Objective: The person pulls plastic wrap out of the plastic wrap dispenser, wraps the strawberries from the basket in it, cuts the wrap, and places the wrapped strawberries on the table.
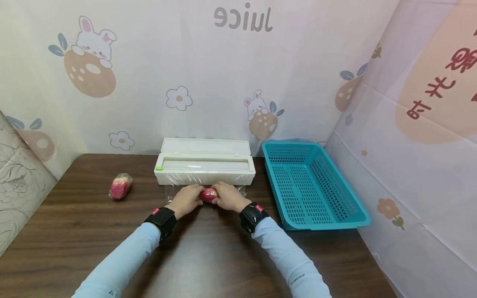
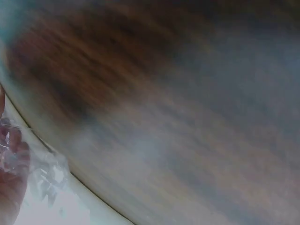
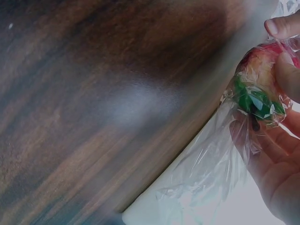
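Note:
In the head view, both hands hold a red-and-yellow peach (image 1: 208, 195) in clear plastic wrap, just in front of a white cling film box (image 1: 205, 177). My left hand (image 1: 186, 200) grips its left side, my right hand (image 1: 229, 197) its right side. The right wrist view shows the peach (image 3: 260, 70) up close, with green leaves (image 3: 258, 101) under crinkled film (image 3: 201, 159). There the right hand (image 3: 276, 173) holds it from below, its thumb pressed on the side. Only a few left-hand fingers (image 2: 14, 173) show in the left wrist view, behind film.
Farther left on the brown table (image 1: 89, 231) lies another wrapped fruit (image 1: 120, 186), pink and yellow. A teal plastic basket (image 1: 316, 227) stands to the right. The box's lid (image 1: 205, 146) is raised at the back, against a printed cloth (image 1: 149, 49).

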A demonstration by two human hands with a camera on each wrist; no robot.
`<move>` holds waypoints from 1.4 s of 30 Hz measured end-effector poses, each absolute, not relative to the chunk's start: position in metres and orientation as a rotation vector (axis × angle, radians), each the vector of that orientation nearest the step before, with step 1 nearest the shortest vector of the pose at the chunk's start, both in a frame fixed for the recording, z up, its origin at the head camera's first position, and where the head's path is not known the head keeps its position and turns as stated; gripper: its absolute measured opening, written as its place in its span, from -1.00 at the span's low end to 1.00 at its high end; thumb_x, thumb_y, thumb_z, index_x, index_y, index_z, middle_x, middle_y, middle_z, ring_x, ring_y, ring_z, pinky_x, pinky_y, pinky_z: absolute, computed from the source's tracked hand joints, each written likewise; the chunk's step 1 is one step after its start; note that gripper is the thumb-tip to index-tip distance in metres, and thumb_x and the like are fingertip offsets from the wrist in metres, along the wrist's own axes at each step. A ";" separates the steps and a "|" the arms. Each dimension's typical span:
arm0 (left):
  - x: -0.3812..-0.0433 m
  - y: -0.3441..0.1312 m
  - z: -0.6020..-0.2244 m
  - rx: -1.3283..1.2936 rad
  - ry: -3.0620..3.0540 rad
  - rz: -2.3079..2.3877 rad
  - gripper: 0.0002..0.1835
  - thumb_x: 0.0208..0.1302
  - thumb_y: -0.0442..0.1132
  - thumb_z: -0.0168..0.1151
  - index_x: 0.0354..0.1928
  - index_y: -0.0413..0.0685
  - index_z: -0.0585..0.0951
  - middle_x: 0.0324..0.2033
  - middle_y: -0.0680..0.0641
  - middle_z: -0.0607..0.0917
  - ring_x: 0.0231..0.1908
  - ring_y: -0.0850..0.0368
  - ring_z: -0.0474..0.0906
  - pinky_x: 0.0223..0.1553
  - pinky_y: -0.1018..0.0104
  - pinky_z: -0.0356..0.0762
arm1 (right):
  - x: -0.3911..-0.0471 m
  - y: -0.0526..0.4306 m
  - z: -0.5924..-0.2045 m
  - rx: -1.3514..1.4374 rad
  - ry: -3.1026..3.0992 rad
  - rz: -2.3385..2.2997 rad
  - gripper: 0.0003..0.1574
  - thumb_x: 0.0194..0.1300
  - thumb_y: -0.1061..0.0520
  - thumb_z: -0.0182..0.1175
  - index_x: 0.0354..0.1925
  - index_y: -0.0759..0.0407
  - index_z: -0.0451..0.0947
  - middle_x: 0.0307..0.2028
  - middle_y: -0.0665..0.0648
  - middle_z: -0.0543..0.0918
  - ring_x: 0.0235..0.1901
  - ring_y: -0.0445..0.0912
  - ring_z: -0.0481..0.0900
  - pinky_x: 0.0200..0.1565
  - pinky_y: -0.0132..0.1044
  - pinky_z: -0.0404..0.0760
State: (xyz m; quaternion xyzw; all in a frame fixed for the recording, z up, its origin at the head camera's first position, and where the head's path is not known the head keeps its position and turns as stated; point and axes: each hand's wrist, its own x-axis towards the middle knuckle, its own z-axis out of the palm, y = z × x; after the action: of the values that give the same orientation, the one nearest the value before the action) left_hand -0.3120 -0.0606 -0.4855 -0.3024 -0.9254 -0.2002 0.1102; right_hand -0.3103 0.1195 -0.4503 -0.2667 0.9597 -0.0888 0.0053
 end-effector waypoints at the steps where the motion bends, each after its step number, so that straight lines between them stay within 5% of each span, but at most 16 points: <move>1: -0.313 -0.061 -0.486 -0.893 -2.697 -0.564 -0.66 -0.14 -0.32 0.44 -0.27 -0.15 0.55 -0.37 -0.05 0.61 -0.29 0.00 0.58 -0.25 0.13 0.52 | -0.311 0.119 -0.450 -0.835 2.999 -0.279 -0.46 0.10 0.02 0.29 0.02 0.21 0.46 -0.16 0.11 0.54 -0.17 -0.07 0.55 -0.09 -0.23 0.53; 10: -0.320 -0.071 -0.488 -0.950 -2.634 -0.572 -0.83 -0.13 -0.40 0.38 -0.46 -0.06 0.58 -0.51 0.02 0.61 -0.39 0.07 0.59 -0.35 0.19 0.49 | -0.312 0.120 -0.450 -0.830 2.961 -0.283 -0.47 0.12 0.01 0.27 0.03 0.20 0.46 -0.13 0.10 0.55 -0.15 -0.07 0.54 -0.07 -0.23 0.51; 18: -0.317 -0.091 -0.477 -0.904 -2.695 -0.629 -0.74 -0.08 -0.51 0.24 -0.27 -0.15 0.64 -0.38 -0.04 0.68 -0.31 0.05 0.59 -0.22 0.13 0.52 | -0.313 0.120 -0.449 -0.812 2.969 -0.275 -0.42 0.13 0.00 0.26 0.09 0.21 0.43 -0.12 0.11 0.54 -0.13 -0.07 0.54 -0.05 -0.23 0.51; 28: -0.308 -0.136 -0.474 -0.680 -2.825 -0.790 -0.84 0.12 -0.34 0.23 -0.22 -0.15 0.61 -0.29 -0.11 0.68 -0.24 0.00 0.59 -0.22 0.06 0.51 | -0.313 0.122 -0.448 -0.801 2.962 -0.281 -0.40 0.14 0.01 0.26 0.11 0.22 0.42 -0.10 0.12 0.54 -0.12 -0.06 0.53 -0.04 -0.21 0.50; 35: -0.310 -0.151 -0.473 -0.587 -2.843 -1.025 -0.88 0.24 -0.32 0.12 -0.35 -0.18 0.63 -0.46 -0.05 0.64 -0.46 0.16 0.42 -0.40 0.30 0.36 | -0.313 0.123 -0.448 -0.809 2.973 -0.276 -0.44 0.13 0.01 0.27 0.07 0.21 0.45 -0.12 0.11 0.55 -0.14 -0.07 0.53 -0.05 -0.21 0.50; 42: -0.310 -0.153 -0.467 -0.404 -3.000 -1.004 -0.79 0.24 -0.26 0.03 -0.42 -0.21 0.60 -0.56 -0.03 0.54 -0.51 0.11 0.39 -0.44 0.29 0.31 | -0.312 0.121 -0.448 -0.806 2.956 -0.291 -0.43 0.14 0.00 0.26 0.08 0.20 0.44 -0.09 0.11 0.55 -0.11 -0.06 0.53 -0.02 -0.21 0.49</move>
State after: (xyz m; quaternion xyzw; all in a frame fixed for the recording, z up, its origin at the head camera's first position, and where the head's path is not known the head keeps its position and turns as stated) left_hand -0.3102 -0.1527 -0.4668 -0.1265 -0.9404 -0.3147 -0.0237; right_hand -0.3124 0.1213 -0.4476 -0.2619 0.9599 -0.0946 0.0321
